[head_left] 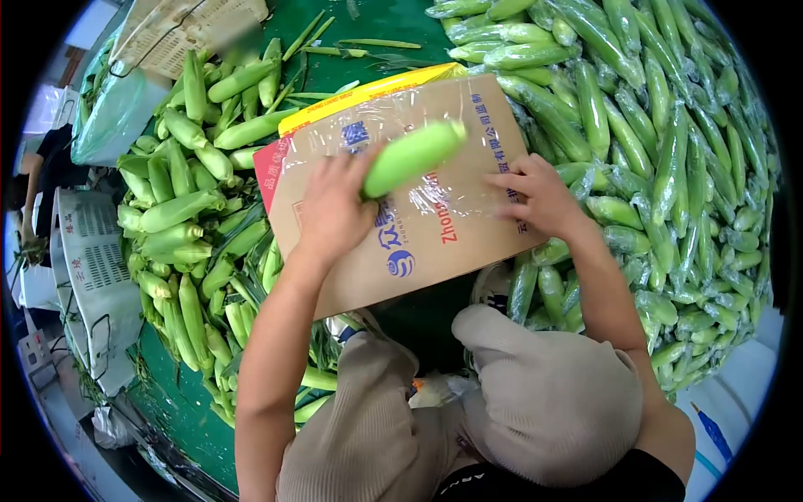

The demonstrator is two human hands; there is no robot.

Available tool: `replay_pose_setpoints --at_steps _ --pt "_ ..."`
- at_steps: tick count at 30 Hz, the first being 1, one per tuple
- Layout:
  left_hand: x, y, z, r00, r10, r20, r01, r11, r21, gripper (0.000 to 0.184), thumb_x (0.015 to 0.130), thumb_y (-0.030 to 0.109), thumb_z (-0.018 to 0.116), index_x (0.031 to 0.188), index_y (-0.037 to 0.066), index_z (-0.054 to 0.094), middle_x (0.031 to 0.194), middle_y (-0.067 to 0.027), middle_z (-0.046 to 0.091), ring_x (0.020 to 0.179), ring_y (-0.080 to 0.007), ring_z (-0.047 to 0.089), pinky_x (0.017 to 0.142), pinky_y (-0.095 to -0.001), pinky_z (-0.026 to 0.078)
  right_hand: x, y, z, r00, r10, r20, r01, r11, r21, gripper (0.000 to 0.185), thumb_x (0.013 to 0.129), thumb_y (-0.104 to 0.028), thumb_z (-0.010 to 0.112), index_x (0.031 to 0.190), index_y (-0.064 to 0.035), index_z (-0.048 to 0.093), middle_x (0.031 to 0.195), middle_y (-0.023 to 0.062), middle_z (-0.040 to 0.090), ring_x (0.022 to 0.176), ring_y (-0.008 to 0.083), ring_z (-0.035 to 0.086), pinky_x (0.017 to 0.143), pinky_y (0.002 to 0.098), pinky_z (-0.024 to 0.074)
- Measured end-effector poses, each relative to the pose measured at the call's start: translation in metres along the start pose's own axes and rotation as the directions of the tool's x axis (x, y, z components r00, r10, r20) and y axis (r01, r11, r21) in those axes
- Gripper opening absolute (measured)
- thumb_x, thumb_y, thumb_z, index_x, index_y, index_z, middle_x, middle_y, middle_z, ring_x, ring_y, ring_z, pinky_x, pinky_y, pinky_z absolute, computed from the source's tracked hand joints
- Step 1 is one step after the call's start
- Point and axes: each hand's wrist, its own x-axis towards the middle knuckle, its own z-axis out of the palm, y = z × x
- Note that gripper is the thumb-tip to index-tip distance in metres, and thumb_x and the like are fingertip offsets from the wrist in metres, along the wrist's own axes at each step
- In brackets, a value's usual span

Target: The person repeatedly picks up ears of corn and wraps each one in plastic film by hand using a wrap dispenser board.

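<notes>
My left hand (337, 205) is closed around the lower end of a green ear of corn (416, 159), slightly blurred and tilted up to the right. The corn is over a cardboard box (351, 280) that lies in front of my knees. Clear plastic film (314, 146) covers part of the box's printed top. At the box's right edge is my right hand (535, 198), its fingers apart and pointing left over the film. Those fingertips are blurred; whether they touch the film I cannot tell.
A heap of unwrapped corn (188, 209) lies left on the green floor (167, 351). Film-wrapped corn (669, 167) is piled high on the right. Plastic crates (99, 251) stand at the far left, where another person's arm (33, 180) shows.
</notes>
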Motion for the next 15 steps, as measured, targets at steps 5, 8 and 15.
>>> replay_pose_setpoints --at_steps 5,8,15 --pt "0.01 0.018 0.003 0.991 -0.065 0.121 0.06 0.997 0.039 0.079 0.073 -0.003 0.067 0.147 0.019 0.053 0.121 -0.0156 0.06 0.116 -0.039 0.057 0.102 -0.0464 0.048 -0.011 0.014 0.032 0.933 0.034 -0.358 0.025 0.987 0.157 0.017 0.084 -0.006 0.075 0.1 -0.0093 0.071 0.082 0.0076 0.062 0.082 0.03 0.061 0.08 0.0403 0.0492" --pt "0.015 0.022 -0.009 0.981 -0.043 0.19 0.046 0.999 -0.011 0.079 0.075 -0.001 0.068 0.149 0.021 0.05 0.122 -0.0152 0.059 0.117 -0.0388 0.057 0.101 -0.046 0.049 0.003 0.005 0.033 0.834 0.206 -0.512 0.038 0.904 0.426 0.013 0.092 -0.001 0.068 0.104 -0.0063 0.07 0.091 0.0121 0.069 0.081 0.0333 0.066 0.076 0.0403 0.0538" --pt "0.031 0.004 -0.015 0.952 -0.023 0.305 0.065 0.99 -0.127 0.074 0.08 0.003 0.068 0.151 0.011 0.046 0.13 -0.0202 0.055 0.126 -0.0431 0.051 0.108 -0.0456 0.044 0.098 -0.039 0.031 0.889 -0.258 -0.377 0.227 0.966 -0.125 0.04 0.088 -0.029 0.077 0.118 -0.0042 0.067 0.113 0.0147 0.069 0.107 0.0345 0.065 0.093 0.0433 0.0512"
